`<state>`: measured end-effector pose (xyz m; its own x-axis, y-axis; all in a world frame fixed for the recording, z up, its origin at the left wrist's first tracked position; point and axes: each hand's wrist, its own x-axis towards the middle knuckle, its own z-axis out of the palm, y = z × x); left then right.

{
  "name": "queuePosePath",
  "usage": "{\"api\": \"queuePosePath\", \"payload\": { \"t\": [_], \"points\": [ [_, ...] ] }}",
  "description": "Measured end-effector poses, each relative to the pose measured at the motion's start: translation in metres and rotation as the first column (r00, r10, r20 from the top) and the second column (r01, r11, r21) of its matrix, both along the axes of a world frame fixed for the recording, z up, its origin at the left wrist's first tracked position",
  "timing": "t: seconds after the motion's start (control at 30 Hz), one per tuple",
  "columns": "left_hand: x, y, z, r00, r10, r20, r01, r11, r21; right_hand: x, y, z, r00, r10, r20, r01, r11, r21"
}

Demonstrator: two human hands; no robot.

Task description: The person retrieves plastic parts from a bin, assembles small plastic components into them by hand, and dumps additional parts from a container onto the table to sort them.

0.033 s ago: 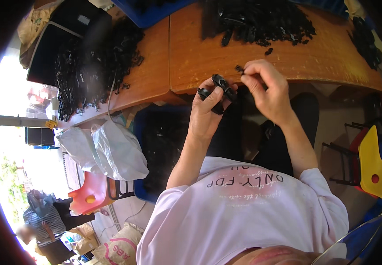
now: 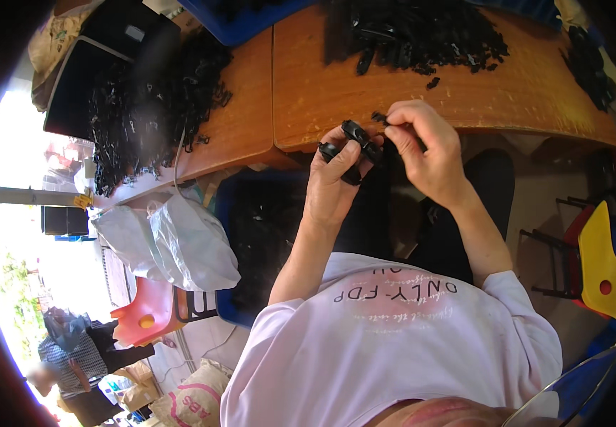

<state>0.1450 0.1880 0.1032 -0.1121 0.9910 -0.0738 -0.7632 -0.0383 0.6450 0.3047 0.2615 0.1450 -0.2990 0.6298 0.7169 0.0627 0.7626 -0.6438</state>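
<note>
My left hand (image 2: 331, 174) is closed around black plastic parts (image 2: 361, 139), held just off the near table edge. One of them is an elongated block with a shiny top; their exact kind is unclear. In a pinch between thumb and forefinger, my right hand (image 2: 429, 149) holds a small black plastic piece (image 2: 378, 117). That piece is just beyond the parts in my left hand, a short gap away. A heap of black plastic parts (image 2: 422, 35) lies on the table beyond my hands.
The wooden table (image 2: 336, 78) spans the far side. Another pile of black pieces (image 2: 158, 107) lies at its left, near a blue tray (image 2: 244, 21). White plastic bags (image 2: 180, 238) hang by a blue bin (image 2: 226, 302). A yellow chair (image 2: 611, 270) stands right; a person (image 2: 73, 356) is far left.
My right hand has shifted slightly left with the small black piece, bringing it closer to the parts in my left hand. My left hand stays almost still.
</note>
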Motion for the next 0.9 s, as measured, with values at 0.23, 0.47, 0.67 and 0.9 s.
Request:
{"api": "queuePosePath", "payload": {
  "t": [0.23,0.47,0.67,0.9],
  "points": [
    [0.007,-0.003,0.003,0.998,0.034,0.052,-0.034,0.999,0.008,-0.006,-0.006,-0.012,0.998,-0.016,0.066,-0.001,0.968,0.251],
    [0.004,-0.006,0.003,0.996,0.090,-0.004,-0.090,0.996,-0.012,-0.010,-0.010,-0.013,0.990,-0.043,0.136,-0.001,0.952,0.305],
    [0.004,-0.003,0.020,0.973,0.145,-0.179,-0.155,0.987,-0.043,-0.023,-0.010,-0.027,0.969,-0.129,0.212,0.009,0.872,0.489],
    [-0.023,0.038,0.036,0.873,0.297,-0.386,-0.341,0.939,-0.049,-0.006,0.024,-0.032,0.967,-0.231,0.109,0.171,0.902,0.398]
  ]
}}
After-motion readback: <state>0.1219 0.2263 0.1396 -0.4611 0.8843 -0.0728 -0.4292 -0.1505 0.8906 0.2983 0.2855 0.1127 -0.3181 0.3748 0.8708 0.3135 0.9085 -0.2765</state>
